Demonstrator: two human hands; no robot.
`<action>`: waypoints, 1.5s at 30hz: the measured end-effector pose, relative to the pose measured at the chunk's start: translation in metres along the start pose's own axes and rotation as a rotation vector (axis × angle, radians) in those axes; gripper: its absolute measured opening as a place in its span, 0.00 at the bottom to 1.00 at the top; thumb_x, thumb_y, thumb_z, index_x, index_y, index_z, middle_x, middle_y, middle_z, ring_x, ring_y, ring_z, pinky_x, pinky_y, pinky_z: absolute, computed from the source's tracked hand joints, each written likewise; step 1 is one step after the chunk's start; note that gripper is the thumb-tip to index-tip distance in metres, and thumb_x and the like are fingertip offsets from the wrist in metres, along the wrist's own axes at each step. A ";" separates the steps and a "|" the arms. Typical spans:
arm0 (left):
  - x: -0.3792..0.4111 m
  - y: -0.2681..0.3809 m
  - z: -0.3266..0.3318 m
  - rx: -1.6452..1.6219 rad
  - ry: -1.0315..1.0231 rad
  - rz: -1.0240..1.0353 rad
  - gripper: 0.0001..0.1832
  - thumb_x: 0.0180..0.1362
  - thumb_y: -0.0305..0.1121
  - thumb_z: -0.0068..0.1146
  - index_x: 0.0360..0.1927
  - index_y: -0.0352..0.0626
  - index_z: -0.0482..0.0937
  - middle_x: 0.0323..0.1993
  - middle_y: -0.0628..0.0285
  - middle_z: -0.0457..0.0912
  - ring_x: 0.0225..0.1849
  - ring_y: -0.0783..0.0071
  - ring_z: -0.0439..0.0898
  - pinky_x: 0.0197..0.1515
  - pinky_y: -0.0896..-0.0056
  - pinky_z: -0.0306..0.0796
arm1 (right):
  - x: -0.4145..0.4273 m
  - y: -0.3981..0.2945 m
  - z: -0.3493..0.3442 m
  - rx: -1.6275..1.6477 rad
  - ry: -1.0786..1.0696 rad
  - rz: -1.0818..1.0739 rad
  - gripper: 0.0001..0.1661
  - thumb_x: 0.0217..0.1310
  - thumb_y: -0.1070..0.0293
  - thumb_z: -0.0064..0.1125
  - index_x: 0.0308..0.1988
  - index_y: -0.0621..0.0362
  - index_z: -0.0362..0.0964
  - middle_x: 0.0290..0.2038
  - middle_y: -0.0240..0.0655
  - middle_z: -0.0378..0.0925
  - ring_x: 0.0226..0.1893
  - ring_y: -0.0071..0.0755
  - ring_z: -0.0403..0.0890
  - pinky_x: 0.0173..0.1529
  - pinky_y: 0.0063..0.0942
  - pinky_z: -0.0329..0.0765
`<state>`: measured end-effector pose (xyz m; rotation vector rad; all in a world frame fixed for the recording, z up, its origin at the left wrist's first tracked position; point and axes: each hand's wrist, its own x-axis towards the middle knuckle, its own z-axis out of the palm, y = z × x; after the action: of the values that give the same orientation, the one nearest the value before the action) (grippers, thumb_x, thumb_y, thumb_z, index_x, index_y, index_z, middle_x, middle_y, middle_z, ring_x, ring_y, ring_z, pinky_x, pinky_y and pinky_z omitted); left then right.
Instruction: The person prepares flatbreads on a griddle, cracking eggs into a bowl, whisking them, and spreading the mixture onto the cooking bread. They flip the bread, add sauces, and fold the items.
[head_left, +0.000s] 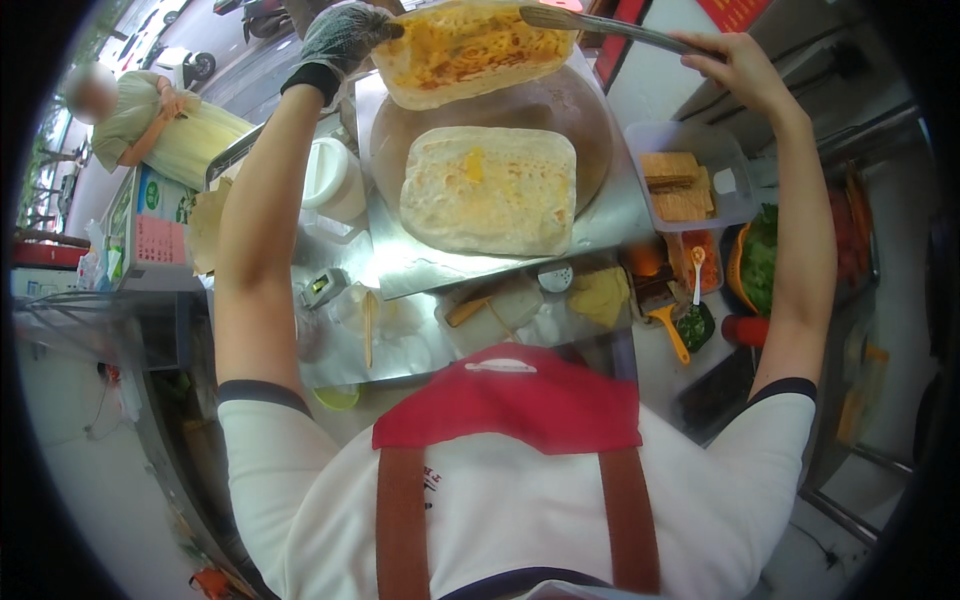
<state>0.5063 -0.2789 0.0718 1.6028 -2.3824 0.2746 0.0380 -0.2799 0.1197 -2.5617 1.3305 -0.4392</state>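
Note:
My left hand (346, 36), in a dark glove under a clear plastic one, grips the left end of an egg-coated flatbread (472, 56). That flatbread is tilted up above the far part of a round griddle (390, 161), its browned, yellow side showing. In my right hand (739, 71) is the handle of a metal spatula (570, 19), whose blade end touches or overlaps the flatbread's upper right edge. A second, pale flatbread (487, 202) lies flat at the griddle's near side, with a small yellow egg smear on it. It reaches over the steel surround.
A white lidded tub (326, 180) stands left of the griddle. On the right are a plastic box (739, 180) of brown crisp sheets, an orange-handled brush (671, 330) and a basket of greens (761, 262). A shaker (555, 277) sits nearer me. A person (157, 120) stands beyond the left side.

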 end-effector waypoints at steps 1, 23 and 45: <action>0.001 -0.002 0.001 -0.002 -0.005 -0.011 0.17 0.55 0.49 0.54 0.33 0.46 0.84 0.29 0.53 0.81 0.34 0.56 0.79 0.39 0.61 0.71 | 0.000 -0.001 0.000 0.002 -0.005 0.008 0.22 0.60 0.66 0.57 0.55 0.44 0.72 0.22 0.22 0.65 0.20 0.15 0.63 0.26 0.17 0.66; -0.054 0.004 0.053 0.001 -0.253 -0.264 0.16 0.56 0.40 0.56 0.48 0.56 0.78 0.39 0.56 0.82 0.39 0.59 0.80 0.45 0.62 0.73 | -0.070 -0.043 0.084 0.100 -0.140 -0.065 0.24 0.56 0.69 0.59 0.55 0.51 0.71 0.27 0.34 0.79 0.23 0.20 0.77 0.29 0.25 0.73; -0.091 0.143 0.089 -0.208 -0.350 0.024 0.14 0.57 0.42 0.50 0.39 0.48 0.82 0.40 0.59 0.81 0.43 0.60 0.78 0.57 0.57 0.63 | -0.046 0.017 0.198 0.768 -0.206 0.457 0.22 0.60 0.59 0.57 0.54 0.51 0.73 0.19 0.26 0.72 0.16 0.17 0.69 0.23 0.21 0.69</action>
<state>0.3966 -0.1719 -0.0434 1.6342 -2.5776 -0.2648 0.0712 -0.2405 -0.0773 -1.5862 1.2863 -0.4608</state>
